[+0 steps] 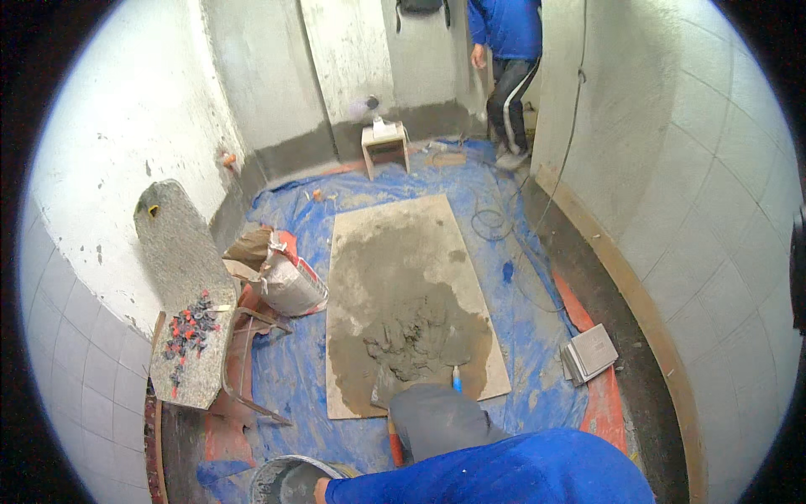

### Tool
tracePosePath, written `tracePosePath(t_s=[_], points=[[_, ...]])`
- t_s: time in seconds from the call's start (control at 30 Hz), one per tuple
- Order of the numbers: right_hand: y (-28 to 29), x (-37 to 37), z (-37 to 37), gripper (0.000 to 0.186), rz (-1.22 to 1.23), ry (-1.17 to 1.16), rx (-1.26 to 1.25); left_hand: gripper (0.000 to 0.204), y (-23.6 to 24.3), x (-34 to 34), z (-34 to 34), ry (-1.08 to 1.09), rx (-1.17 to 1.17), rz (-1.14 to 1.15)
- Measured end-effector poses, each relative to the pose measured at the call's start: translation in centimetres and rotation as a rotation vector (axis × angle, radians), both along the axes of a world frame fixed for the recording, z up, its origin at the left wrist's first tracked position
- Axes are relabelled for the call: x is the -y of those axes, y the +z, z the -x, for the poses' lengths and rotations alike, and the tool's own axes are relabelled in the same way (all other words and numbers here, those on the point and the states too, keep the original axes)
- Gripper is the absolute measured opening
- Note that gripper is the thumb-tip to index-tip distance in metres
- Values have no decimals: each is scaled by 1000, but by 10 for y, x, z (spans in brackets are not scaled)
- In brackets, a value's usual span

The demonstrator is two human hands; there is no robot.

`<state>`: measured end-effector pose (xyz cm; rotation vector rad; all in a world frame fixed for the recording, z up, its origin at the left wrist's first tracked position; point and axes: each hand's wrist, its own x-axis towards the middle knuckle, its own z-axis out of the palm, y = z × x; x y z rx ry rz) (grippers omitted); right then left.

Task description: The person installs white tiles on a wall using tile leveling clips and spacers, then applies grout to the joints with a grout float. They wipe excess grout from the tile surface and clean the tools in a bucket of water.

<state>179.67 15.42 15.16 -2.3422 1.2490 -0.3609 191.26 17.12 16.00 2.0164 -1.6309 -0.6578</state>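
At the bottom edge of the view, the person's left hand (321,490) is resting against the rim of a grey bucket (281,480); only a small part of it is showing past the blue sleeve (504,470), so how far its fingers are opening cannot be told. Nothing of the right hand is showing; a grey trouser knee (437,420) and the sleeve are covering that side. Just ahead of the knee, a heap of wet grey mortar (416,336) is lying on a flat board (403,244) spread over blue sheeting (520,336), with a blue-handled tool (457,380) standing at the heap's near edge. Left of the board, an opened sack (290,281) is leaning. A granite slab (189,336) beside it is carrying red and grey tile spacers (189,330). Far off, another person (508,67) is standing.
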Motion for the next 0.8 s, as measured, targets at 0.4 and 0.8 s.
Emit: tracePosePath(t_s=[0.4,0.8], points=[[-28,-19,-41,28,-145,-47,-297,33,-97,-61,-62,-399,336,-483],[30,4,-24,28,-42,252,-437,33,-29,-57,-21,164,208,-204]])
